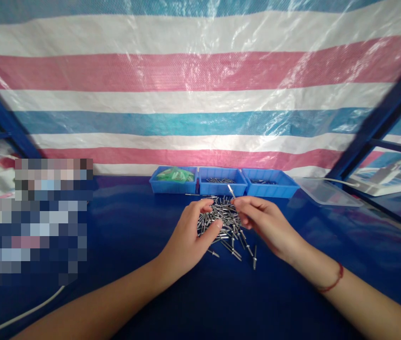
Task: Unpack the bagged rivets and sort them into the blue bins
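A pile of silver pop rivets (223,215) lies on the dark blue table, with several loose ones spread toward me. Pinched between the fingertips of my right hand (262,217) is a single pop rivet (231,191), tilted, its thicker end pointing up and left. My left hand (195,231) rests at the left side of the pile, thumb and fingers apart, partly covering the rivets. Just behind the pile, the middle blue bin (222,189) contains more rivets. Small dark metal pieces lie in the right blue bin (271,190); their kind is too small to tell.
At the back left stands a blue bin (174,187) with a green plastic bag (176,174). A clear plastic lid (329,191) lies to the right, near a white device (386,179). A white cable (26,311) crosses the lower left. Striped sheeting (200,71) hangs behind.
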A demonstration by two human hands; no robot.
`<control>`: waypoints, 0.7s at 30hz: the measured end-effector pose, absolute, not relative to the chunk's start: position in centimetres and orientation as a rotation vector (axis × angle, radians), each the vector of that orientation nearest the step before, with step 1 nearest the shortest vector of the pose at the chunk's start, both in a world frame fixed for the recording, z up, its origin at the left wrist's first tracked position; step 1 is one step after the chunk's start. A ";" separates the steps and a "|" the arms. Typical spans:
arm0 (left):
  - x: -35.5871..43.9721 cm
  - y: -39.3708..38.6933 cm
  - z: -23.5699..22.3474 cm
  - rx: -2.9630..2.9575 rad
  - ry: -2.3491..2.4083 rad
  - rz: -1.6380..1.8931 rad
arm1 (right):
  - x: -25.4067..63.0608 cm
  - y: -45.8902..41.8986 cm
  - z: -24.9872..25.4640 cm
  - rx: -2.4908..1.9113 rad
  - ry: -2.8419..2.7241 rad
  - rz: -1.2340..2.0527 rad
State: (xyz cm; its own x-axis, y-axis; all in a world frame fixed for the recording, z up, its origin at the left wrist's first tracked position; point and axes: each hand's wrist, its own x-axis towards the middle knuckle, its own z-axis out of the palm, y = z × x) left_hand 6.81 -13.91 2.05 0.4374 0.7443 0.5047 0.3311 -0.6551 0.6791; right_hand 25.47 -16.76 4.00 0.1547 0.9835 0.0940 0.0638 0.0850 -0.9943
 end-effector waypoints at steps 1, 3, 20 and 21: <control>6.8 -13.9 2.0 2.219 0.909 1.109 | 26.2 -16.3 4.1 -1.256 -1.075 0.949; 6.8 -13.9 2.0 2.251 0.906 1.091 | 28.0 -15.4 4.2 -1.291 -0.900 0.833; 6.8 -14.0 2.7 2.361 0.886 1.116 | 29.4 -15.4 4.8 -1.568 -1.813 0.592; 6.8 -14.0 2.7 2.361 0.885 1.119 | 28.9 -15.7 4.7 -1.578 -1.925 0.523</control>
